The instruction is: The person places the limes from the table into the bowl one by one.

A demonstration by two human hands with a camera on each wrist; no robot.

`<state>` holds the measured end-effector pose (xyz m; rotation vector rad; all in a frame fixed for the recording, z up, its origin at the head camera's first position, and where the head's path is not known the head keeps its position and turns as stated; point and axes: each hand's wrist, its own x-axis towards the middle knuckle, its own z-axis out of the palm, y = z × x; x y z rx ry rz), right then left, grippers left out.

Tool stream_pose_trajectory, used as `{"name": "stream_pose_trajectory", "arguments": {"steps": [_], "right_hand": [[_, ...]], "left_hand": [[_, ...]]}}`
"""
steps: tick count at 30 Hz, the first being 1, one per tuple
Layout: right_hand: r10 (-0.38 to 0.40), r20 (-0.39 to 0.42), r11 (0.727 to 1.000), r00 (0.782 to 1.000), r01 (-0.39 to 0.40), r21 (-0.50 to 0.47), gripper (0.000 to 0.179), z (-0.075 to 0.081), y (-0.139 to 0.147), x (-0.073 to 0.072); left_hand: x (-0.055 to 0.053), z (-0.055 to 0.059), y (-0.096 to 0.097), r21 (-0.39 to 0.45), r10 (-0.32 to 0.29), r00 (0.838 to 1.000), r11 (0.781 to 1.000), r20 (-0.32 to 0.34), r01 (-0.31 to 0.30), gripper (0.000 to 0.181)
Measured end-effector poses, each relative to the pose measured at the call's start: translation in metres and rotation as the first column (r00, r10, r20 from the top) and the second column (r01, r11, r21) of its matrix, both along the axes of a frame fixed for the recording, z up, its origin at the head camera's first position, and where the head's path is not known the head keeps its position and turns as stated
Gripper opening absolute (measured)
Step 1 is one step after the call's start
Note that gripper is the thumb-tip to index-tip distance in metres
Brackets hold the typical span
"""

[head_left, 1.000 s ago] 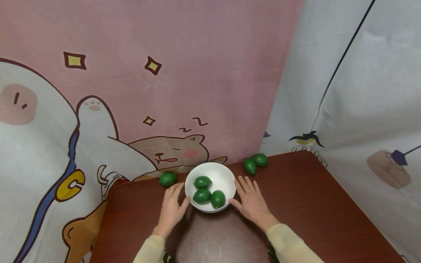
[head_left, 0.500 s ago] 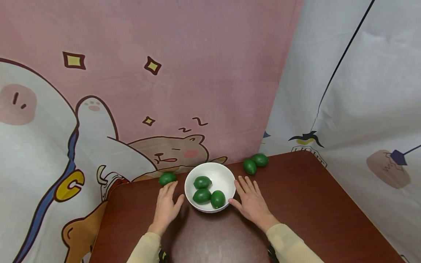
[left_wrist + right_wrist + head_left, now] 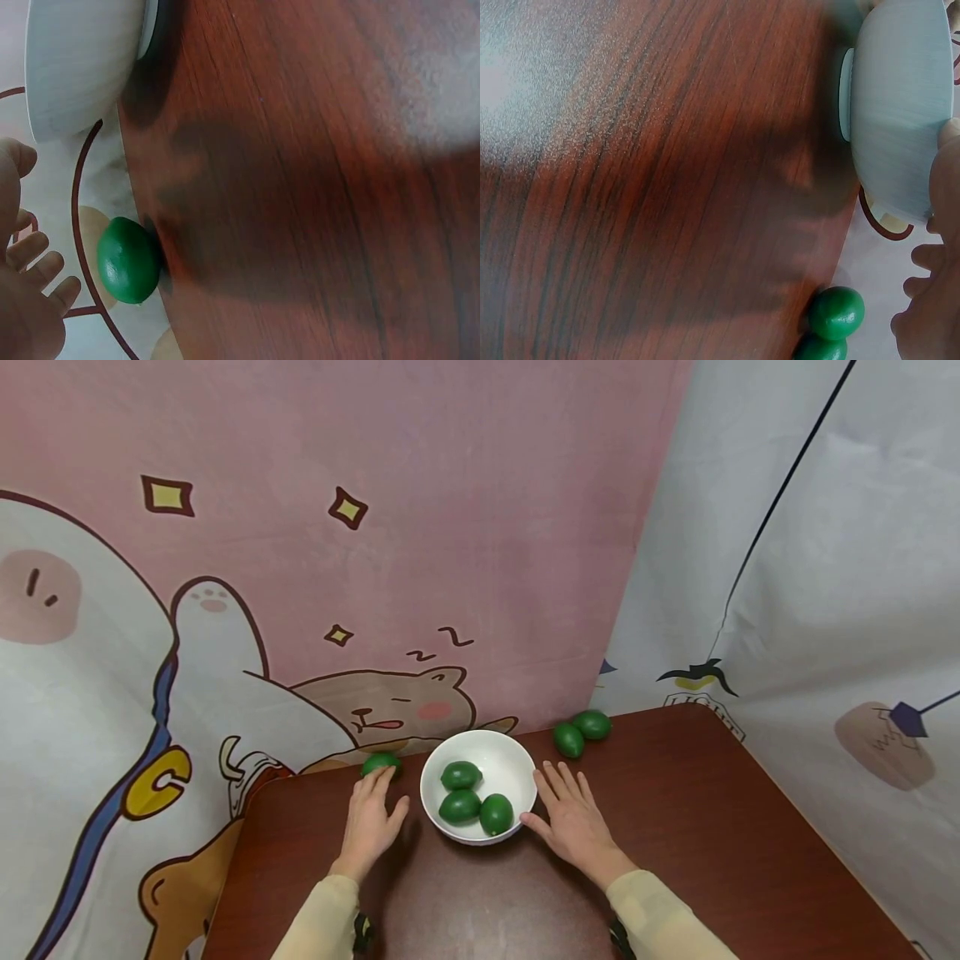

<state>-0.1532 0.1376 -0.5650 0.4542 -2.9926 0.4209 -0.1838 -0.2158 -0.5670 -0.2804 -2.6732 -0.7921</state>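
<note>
A white bowl (image 3: 480, 837) stands near the table's far edge with three green limes in it, one of them a lime (image 3: 497, 814) at the front right. My left hand (image 3: 365, 827) is left of the bowl, fingers extended toward a lone lime (image 3: 381, 763) at the far edge; in the head view its fingertips overlap that fruit. In the left wrist view a gap shows between the fingers and the lone lime (image 3: 129, 260). My right hand (image 3: 573, 822) has its fingers spread at the bowl's right rim, thumb and index fingertip right at it. Neither hand holds anything.
Two more limes (image 3: 569, 741) lie together at the back edge, right of the bowl. The brown wooden table (image 3: 712, 827) ends against a printed cloth backdrop (image 3: 480, 543), with a pale cloth along its right side.
My left hand has moved away from the bowl's left rim, leftward to the lone lime. The right hand, the bowl and the limes stay where they were.
</note>
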Motion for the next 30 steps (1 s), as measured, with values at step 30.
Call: {"name": "stream_pose_trajectory", "arguments": {"steps": [30], "right_hand": [[-0.005, 0.0, 1.0, 1.0, 0.005, -0.003, 0.082, 0.002, -0.001, 0.001]], "left_hand": [[-0.034, -0.011, -0.03, -0.095, 0.024, 0.995, 0.995, 0.094, -0.015, 0.059]]}}
